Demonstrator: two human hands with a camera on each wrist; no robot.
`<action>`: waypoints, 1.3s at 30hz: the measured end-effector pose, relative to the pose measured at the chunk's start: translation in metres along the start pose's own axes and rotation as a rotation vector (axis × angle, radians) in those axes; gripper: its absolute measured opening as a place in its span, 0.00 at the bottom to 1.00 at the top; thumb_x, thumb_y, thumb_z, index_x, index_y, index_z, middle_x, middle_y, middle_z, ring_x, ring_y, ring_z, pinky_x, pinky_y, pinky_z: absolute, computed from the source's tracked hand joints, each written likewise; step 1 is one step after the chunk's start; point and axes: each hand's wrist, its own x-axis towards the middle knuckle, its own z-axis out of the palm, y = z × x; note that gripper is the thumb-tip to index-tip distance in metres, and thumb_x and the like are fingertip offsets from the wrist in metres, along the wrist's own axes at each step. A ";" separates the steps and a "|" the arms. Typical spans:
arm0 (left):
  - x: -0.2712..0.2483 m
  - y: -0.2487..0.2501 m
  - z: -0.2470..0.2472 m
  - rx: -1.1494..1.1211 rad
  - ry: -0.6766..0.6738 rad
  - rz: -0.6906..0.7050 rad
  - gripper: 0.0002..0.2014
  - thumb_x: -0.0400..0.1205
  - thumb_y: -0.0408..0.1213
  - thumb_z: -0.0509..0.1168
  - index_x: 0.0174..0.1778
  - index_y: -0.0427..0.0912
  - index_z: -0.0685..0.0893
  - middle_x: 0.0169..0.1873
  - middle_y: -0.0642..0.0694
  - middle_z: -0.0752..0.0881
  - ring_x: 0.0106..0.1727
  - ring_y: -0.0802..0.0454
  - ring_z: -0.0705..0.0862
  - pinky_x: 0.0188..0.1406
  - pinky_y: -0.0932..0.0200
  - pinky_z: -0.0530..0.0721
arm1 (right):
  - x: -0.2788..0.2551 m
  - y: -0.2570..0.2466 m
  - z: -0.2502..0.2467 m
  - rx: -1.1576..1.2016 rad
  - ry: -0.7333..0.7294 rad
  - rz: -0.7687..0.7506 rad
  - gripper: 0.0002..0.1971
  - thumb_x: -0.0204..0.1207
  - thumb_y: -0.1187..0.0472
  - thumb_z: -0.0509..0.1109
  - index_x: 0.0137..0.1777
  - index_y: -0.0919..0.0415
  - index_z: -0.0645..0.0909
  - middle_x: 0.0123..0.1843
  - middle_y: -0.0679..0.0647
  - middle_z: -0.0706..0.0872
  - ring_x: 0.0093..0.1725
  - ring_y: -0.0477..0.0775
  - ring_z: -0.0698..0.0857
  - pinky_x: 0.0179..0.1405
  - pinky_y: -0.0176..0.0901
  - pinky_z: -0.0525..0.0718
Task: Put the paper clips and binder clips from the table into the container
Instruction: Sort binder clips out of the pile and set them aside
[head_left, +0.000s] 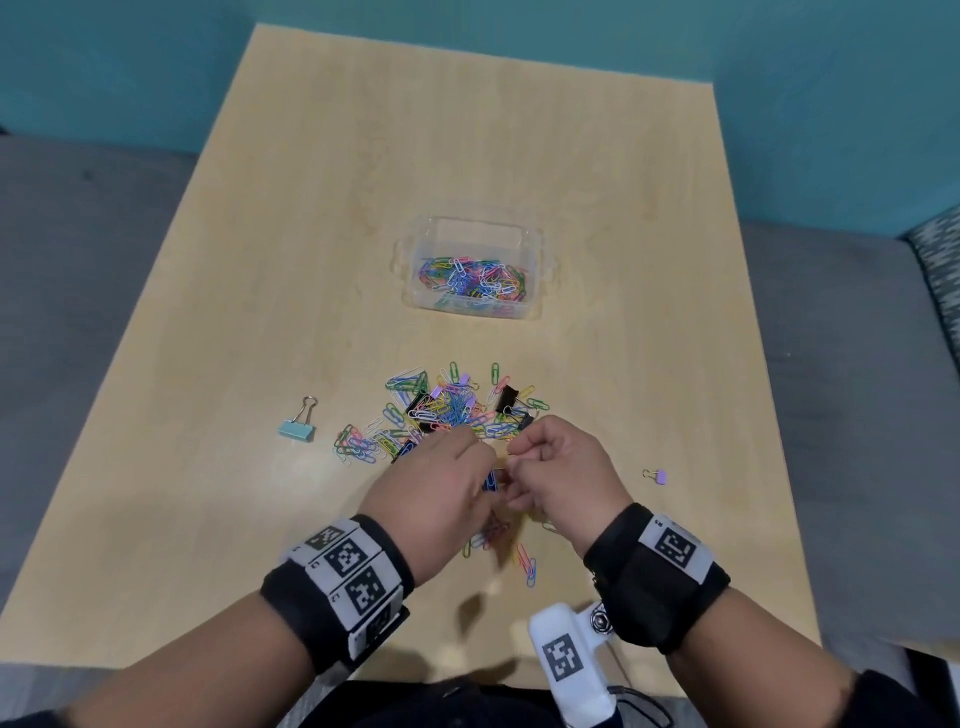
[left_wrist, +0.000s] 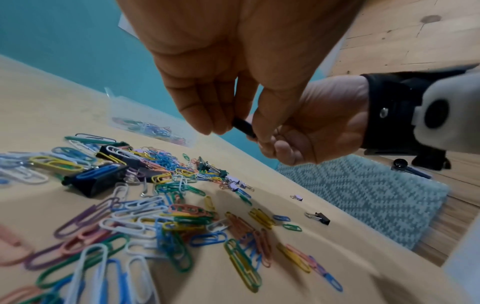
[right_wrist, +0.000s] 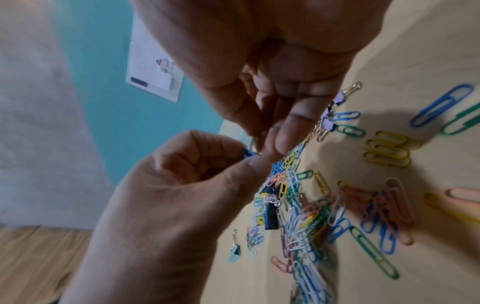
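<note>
A clear plastic container (head_left: 483, 221) stands mid-table, partly filled with coloured paper clips. Nearer me lies a pile of paper clips (head_left: 452, 410) mixed with black binder clips (head_left: 506, 400) and small purple ones. Both hands hover just above the pile's near edge and meet on one dark blue-black binder clip (head_left: 491, 480). My left hand (head_left: 485, 467) pinches its body (left_wrist: 242, 128) between thumb and fingers. My right hand (head_left: 514, 462) has curled fingers pinching at the clip's wire end (right_wrist: 255, 142). More paper clips (head_left: 524, 561) lie under my wrists.
A teal binder clip (head_left: 298, 426) lies alone left of the pile. A tiny purple binder clip (head_left: 657, 475) lies to the right. The wooden table (head_left: 311, 260) ends close to my body. A patterned cushion (left_wrist: 363, 195) sits beyond the right edge.
</note>
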 end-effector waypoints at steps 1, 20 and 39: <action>-0.001 0.000 0.001 0.003 0.006 0.002 0.10 0.72 0.41 0.73 0.40 0.43 0.79 0.38 0.48 0.78 0.40 0.46 0.78 0.36 0.56 0.74 | 0.000 0.000 0.000 0.017 0.006 0.008 0.09 0.74 0.78 0.65 0.42 0.64 0.77 0.29 0.60 0.79 0.23 0.53 0.82 0.22 0.40 0.83; -0.040 -0.034 0.000 0.080 -0.061 0.004 0.11 0.68 0.43 0.67 0.41 0.41 0.82 0.49 0.44 0.82 0.46 0.41 0.81 0.41 0.47 0.82 | 0.004 0.015 -0.039 -0.649 0.238 -0.021 0.08 0.71 0.66 0.62 0.39 0.51 0.77 0.34 0.47 0.86 0.35 0.53 0.84 0.35 0.45 0.81; -0.059 -0.063 0.007 0.062 -0.011 -0.119 0.13 0.78 0.45 0.60 0.53 0.46 0.84 0.48 0.49 0.82 0.44 0.46 0.79 0.49 0.55 0.76 | 0.019 0.039 -0.031 -1.538 -0.110 -0.577 0.28 0.55 0.69 0.74 0.60 0.60 0.82 0.55 0.59 0.84 0.50 0.64 0.83 0.37 0.50 0.82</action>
